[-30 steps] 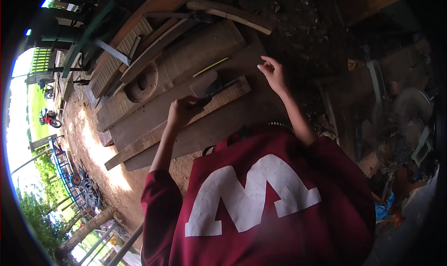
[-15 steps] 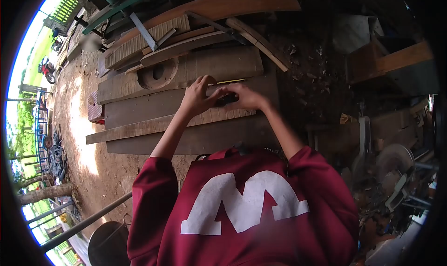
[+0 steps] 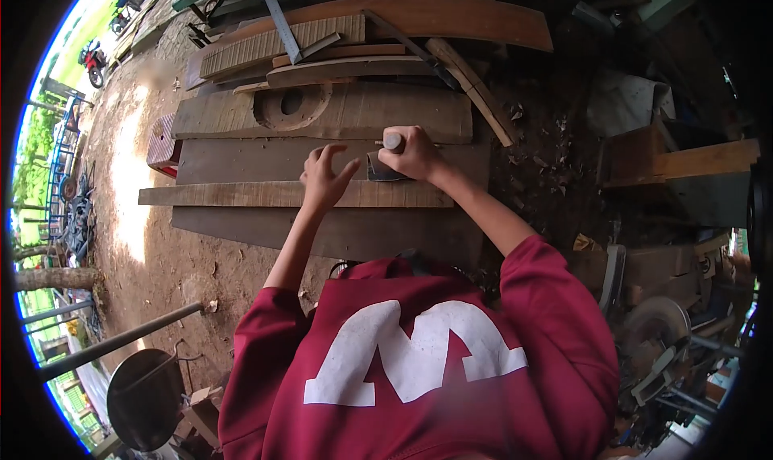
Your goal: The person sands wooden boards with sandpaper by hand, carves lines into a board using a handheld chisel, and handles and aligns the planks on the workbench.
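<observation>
My right hand (image 3: 412, 152) is closed around a tool with a round, pale handle end (image 3: 394, 142) pointing up. Below that hand, a dark flat piece (image 3: 385, 169) rests by the edge of a narrow board (image 3: 266, 194); whether it belongs to the tool I cannot tell. To the left, my left hand (image 3: 326, 178) hovers over the boards with fingers apart and nothing in it. Behind both hands lies a wide board (image 3: 209, 115) with a round recess (image 3: 291, 106) holding a darker centre.
A metal square (image 3: 282, 25) lies on ribbed wood at the back. A split wooden stick (image 3: 475, 94) slants at the back right. Further right are a wooden box (image 3: 676, 164) and a round disc (image 3: 656, 325). A metal pole (image 3: 121, 343) juts in at the left.
The hands were together over the dark object; now they are apart. My right hand has taken hold of the handle, and my left hand has moved left and opened. The view has shifted.
</observation>
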{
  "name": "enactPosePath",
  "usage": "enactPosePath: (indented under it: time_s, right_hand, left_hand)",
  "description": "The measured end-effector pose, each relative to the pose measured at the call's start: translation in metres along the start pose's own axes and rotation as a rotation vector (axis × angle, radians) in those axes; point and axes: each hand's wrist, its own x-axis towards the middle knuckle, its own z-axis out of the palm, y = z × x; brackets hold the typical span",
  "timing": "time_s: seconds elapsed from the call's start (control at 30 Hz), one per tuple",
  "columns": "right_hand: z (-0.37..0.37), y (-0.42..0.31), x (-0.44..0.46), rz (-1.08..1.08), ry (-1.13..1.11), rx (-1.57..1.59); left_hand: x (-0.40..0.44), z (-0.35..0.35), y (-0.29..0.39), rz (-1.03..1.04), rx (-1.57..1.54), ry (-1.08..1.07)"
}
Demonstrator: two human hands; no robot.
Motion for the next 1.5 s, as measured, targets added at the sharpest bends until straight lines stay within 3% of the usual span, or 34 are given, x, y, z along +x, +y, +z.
enactPosePath:
  time_s: [0.03, 0.07, 0.13, 0.37, 0.5, 0.73, 1.13, 1.27, 1.33, 1.47, 1.5]
  right_hand:
    - [-0.005, 0.001, -0.003, -0.015, 0.019, -0.026]
    - [-0.008, 0.003, -0.006, -0.028, 0.039, -0.05]
    - [-0.012, 0.013, -0.015, -0.019, 0.039, -0.034]
    - [-0.047, 0.024, -0.031, 0.091, 0.103, 0.032]
    - [-0.053, 0.014, -0.043, 0.076, 0.04, 0.045]
    - [-0.059, 0.005, -0.078, 0.023, -0.019, 0.028]
    - [-0.075, 0.013, -0.111, -0.073, 0.199, 0.256]
    - [-0.074, 0.02, -0.088, 0.17, 0.484, 0.38]
    - [-0.076, 0.022, -0.077, 0.093, 0.528, 0.53]
    - [-0.075, 0.019, -0.071, 0.09, 0.545, 0.547]
    - [-0.073, 0.016, -0.072, 0.119, 0.534, 0.421]
  left_hand:
    - [-0.012, -0.003, -0.018, -0.075, 0.257, -0.034]
    - [-0.022, -0.003, -0.034, -0.086, 0.255, -0.031]
    - [-0.037, 0.001, -0.058, -0.302, 0.695, 0.032]
    - [-0.035, 0.03, -0.093, -0.312, 0.814, 0.091]
    - [-0.021, 0.014, -0.066, -0.463, 0.706, -0.088]
    - [-0.016, 0.016, -0.063, -0.478, 0.704, -0.157]
    - [-0.018, 0.016, -0.059, -0.468, 0.654, -0.09]
    - [-0.012, 0.017, -0.066, -0.445, 0.649, -0.123]
    - [-0.008, 0.017, -0.063, -0.442, 0.647, -0.134]
    - [-0.009, 0.016, -0.063, -0.442, 0.646, -0.103]
    - [-0.01, 0.017, -0.064, -0.443, 0.642, -0.092]
